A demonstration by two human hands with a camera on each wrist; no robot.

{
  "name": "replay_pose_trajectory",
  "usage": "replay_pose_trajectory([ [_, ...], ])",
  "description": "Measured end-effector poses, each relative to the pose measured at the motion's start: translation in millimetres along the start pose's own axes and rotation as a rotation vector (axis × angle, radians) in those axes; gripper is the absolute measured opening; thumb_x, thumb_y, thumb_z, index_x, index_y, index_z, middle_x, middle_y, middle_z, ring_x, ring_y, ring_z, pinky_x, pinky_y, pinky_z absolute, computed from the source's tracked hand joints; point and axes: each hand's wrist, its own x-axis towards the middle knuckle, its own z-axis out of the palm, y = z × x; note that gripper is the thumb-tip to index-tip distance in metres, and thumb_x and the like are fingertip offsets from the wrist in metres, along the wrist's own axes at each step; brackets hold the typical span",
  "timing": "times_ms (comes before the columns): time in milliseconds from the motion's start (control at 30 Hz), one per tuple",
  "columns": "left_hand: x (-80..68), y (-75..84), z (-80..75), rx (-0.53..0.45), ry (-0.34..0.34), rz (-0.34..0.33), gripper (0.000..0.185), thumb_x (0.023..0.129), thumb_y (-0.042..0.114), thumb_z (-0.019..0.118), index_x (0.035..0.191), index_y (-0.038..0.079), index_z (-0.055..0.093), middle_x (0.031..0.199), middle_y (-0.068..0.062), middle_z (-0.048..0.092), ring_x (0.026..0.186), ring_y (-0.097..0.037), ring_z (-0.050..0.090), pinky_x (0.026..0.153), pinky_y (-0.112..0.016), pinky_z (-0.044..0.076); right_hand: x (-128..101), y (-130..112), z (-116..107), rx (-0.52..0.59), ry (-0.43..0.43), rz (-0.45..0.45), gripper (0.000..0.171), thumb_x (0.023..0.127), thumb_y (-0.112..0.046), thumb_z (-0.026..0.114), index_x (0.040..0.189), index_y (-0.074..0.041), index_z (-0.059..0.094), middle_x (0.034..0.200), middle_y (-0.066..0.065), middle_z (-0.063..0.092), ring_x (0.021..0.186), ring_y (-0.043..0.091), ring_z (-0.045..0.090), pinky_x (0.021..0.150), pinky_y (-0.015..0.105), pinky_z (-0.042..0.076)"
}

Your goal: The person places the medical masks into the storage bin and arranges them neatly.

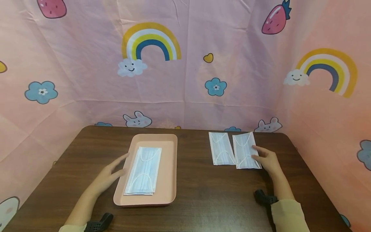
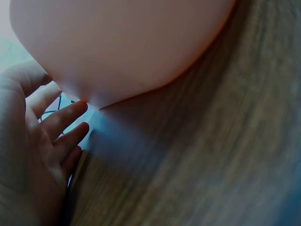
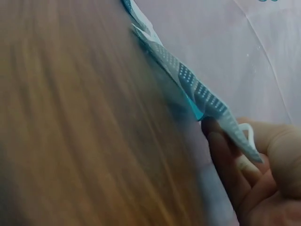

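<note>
My right hand (image 1: 268, 161) pinches the right edge of a pale blue face mask (image 1: 244, 149). In the right wrist view that mask (image 3: 202, 94) is seen edge-on, its side lifted from the table between thumb and fingers, with a white ear loop by them. Just left of it lies another face mask (image 1: 221, 149). On the left, a shallow pink tray (image 1: 168, 170) bears a small stack of face masks (image 1: 143, 170). My left hand (image 1: 105, 178) rests at the tray's left rim with fingers spread and fairly straight; in the left wrist view its fingers (image 2: 66, 117) are beside the tray wall.
Everything stands on a dark brown wooden table (image 1: 203, 193). A pink patterned cloth (image 1: 185, 80) hangs behind and along both sides. Black wrist devices (image 1: 99, 223) are worn on both arms.
</note>
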Motion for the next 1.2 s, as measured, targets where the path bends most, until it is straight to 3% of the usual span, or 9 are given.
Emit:
replay_pose_trajectory([
  [133, 0.4, 1.4, 0.9, -0.013, 0.003, 0.005, 0.059, 0.094, 0.02, 0.06, 0.148, 0.011, 0.038, 0.147, -0.023, 0.035, 0.133, -0.049, 0.025, 0.099, -0.07, 0.021, -2, -5, 2, 0.017, 0.048, -0.038, 0.051, 0.088, -0.011, 0.071, 0.133, 0.004, 0.053, 0.139, 0.024, 0.045, 0.133, 0.039, 0.033, 0.107, 0.055, 0.026],
  [267, 0.0, 2.4, 0.9, -0.021, 0.001, 0.002, 0.059, 0.093, 0.019, 0.06, 0.147, 0.01, 0.038, 0.147, -0.024, 0.035, 0.133, -0.049, 0.025, 0.099, -0.07, 0.02, -4, -11, 5, 0.02, 0.099, -0.058, 0.048, 0.089, -0.011, 0.069, 0.133, 0.002, 0.054, 0.137, 0.02, 0.049, 0.13, 0.033, 0.039, 0.099, 0.031, 0.04],
  [367, -0.6, 3.4, 1.0, -0.017, 0.006, 0.014, 0.059, 0.093, 0.018, 0.061, 0.147, 0.01, 0.039, 0.146, -0.024, 0.036, 0.132, -0.05, 0.026, 0.099, -0.07, 0.021, -6, -17, 7, 0.022, 0.138, -0.063, 0.047, 0.09, -0.012, 0.069, 0.133, 0.0, 0.055, 0.137, 0.017, 0.051, 0.129, 0.03, 0.041, 0.095, 0.024, 0.04],
  [467, -0.7, 4.7, 1.1, -0.016, 0.008, 0.021, 0.058, 0.093, 0.018, 0.06, 0.147, 0.01, 0.039, 0.146, -0.024, 0.036, 0.132, -0.05, 0.026, 0.098, -0.07, 0.022, -8, -24, 9, 0.04, 0.175, -0.067, 0.047, 0.089, -0.013, 0.069, 0.133, -0.001, 0.056, 0.136, 0.015, 0.052, 0.128, 0.028, 0.043, 0.096, 0.027, 0.04],
  [633, -0.4, 4.5, 1.5, -0.016, 0.003, 0.01, 0.059, 0.093, 0.019, 0.06, 0.147, 0.009, 0.038, 0.147, -0.024, 0.035, 0.133, -0.049, 0.025, 0.098, -0.071, 0.02, -9, -32, 13, 0.098, 0.21, -0.056, 0.049, 0.088, -0.015, 0.071, 0.132, -0.001, 0.057, 0.136, 0.014, 0.052, 0.124, 0.024, 0.046, 0.083, 0.011, 0.042],
  [833, -0.5, 3.6, 2.7, -0.016, 0.002, 0.003, 0.059, 0.093, 0.019, 0.06, 0.147, 0.01, 0.038, 0.147, -0.024, 0.035, 0.133, -0.05, 0.025, 0.098, -0.072, 0.02, -13, -46, 16, 0.199, 0.231, -0.054, 0.05, 0.087, -0.013, 0.072, 0.133, -0.002, 0.056, 0.131, 0.013, 0.056, 0.102, 0.01, 0.057, 0.076, 0.015, 0.049],
  [1033, -0.5, 4.2, 2.3, -0.016, 0.004, 0.003, 0.058, 0.094, 0.02, 0.06, 0.147, 0.01, 0.038, 0.147, -0.024, 0.035, 0.134, -0.05, 0.024, 0.098, -0.072, 0.019, -18, -63, 21, 0.391, 0.242, -0.077, 0.048, 0.083, -0.004, 0.074, 0.129, 0.0, 0.059, 0.109, -0.005, 0.064, 0.078, 0.006, 0.065, 0.065, 0.02, 0.053],
  [1200, -0.6, 5.0, 1.3, -0.013, 0.002, -0.005, 0.059, 0.094, 0.021, 0.059, 0.147, 0.009, 0.038, 0.148, -0.025, 0.033, 0.134, -0.051, 0.023, 0.098, -0.073, 0.019, -21, -73, 24, 0.461, 0.224, -0.097, 0.045, 0.083, 0.001, 0.073, 0.127, 0.0, 0.061, 0.107, -0.008, 0.064, 0.077, 0.006, 0.063, 0.066, 0.019, 0.053],
])
